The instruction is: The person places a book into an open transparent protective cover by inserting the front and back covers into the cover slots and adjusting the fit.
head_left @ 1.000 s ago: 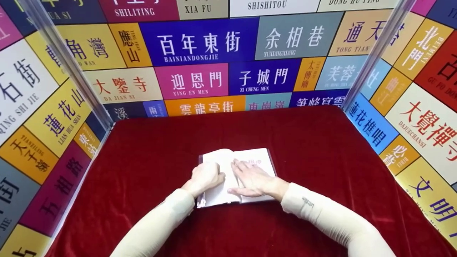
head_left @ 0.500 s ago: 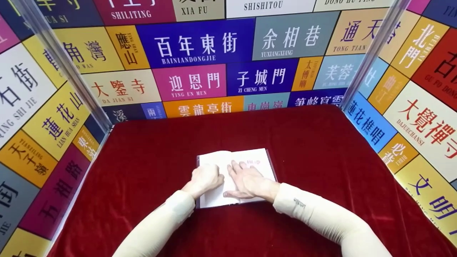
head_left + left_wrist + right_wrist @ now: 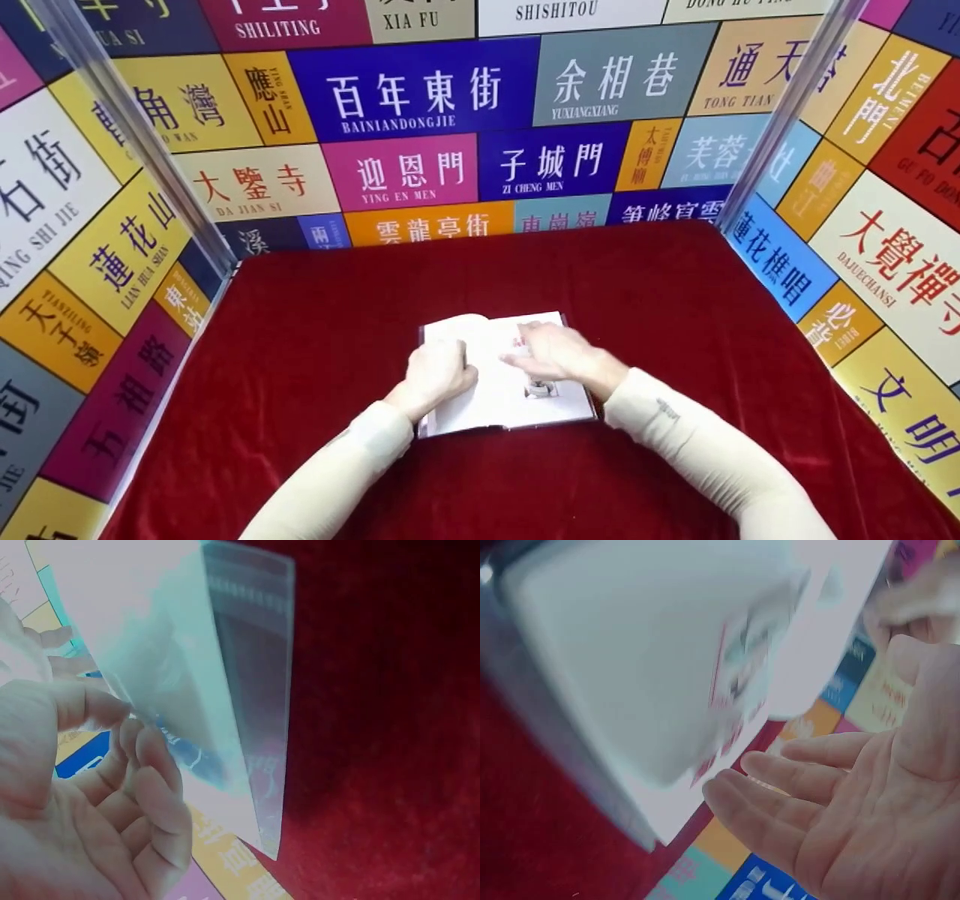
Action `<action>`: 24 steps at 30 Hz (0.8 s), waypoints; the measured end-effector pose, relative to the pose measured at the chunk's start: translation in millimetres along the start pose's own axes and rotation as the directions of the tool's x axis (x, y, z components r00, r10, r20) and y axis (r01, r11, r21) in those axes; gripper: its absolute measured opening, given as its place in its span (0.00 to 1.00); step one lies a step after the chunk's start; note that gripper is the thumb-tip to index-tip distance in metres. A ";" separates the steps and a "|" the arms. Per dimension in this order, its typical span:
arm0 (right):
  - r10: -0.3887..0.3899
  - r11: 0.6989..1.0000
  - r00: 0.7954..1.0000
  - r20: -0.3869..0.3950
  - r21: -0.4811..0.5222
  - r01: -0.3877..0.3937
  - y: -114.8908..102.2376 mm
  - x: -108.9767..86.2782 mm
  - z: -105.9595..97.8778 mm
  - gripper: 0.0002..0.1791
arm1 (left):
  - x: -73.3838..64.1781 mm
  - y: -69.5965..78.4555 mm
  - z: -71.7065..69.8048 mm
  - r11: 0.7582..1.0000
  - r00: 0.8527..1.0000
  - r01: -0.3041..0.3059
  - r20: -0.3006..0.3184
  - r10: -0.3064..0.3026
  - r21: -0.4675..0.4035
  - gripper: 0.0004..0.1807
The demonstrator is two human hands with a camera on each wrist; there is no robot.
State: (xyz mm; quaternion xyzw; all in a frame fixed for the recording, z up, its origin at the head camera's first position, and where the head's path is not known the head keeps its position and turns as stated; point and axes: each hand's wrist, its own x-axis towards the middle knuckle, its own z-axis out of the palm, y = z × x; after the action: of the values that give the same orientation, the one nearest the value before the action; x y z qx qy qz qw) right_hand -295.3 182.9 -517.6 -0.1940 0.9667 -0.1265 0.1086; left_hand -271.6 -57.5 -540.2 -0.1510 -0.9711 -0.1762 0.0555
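An open book (image 3: 469,412) with white pages and a clear plastic cover lies on the red cloth. My left hand (image 3: 437,375) rests on its left page with fingers curled. In the left wrist view the left thumb and fingertips (image 3: 142,739) meet right at the page, nothing showing between them. My right hand (image 3: 562,352) is over the right page, its fingers pointing toward the spine. Below it a small printed picture (image 3: 541,389) shows. In the right wrist view the right hand's fingers (image 3: 772,784) are loosely straight beside the blurred page.
Red velvet cloth (image 3: 337,300) covers the table around the book. Printed panels (image 3: 412,86) with place names rise behind and at both sides. Metal posts (image 3: 787,112) stand at the back corners.
My right hand has moved from flat near the spine to farther right, its fingers now less spread. The picture low on the right page is now uncovered. The left hand stays in place.
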 end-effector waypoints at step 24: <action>0.306 0.851 0.952 -0.007 0.450 -0.271 53.6 -2.5 -22.2 0.34 | -0.9 63.7 22.6 0.884 0.938 -0.334 0.021 0.347 0.326 0.08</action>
State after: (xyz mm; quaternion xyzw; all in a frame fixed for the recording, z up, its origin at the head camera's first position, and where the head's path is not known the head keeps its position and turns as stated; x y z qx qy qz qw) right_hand -317.4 236.3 -511.6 -0.0117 0.9338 -0.3331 0.1299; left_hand -252.1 7.2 -540.7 -0.3046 -0.9438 -0.0045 0.1281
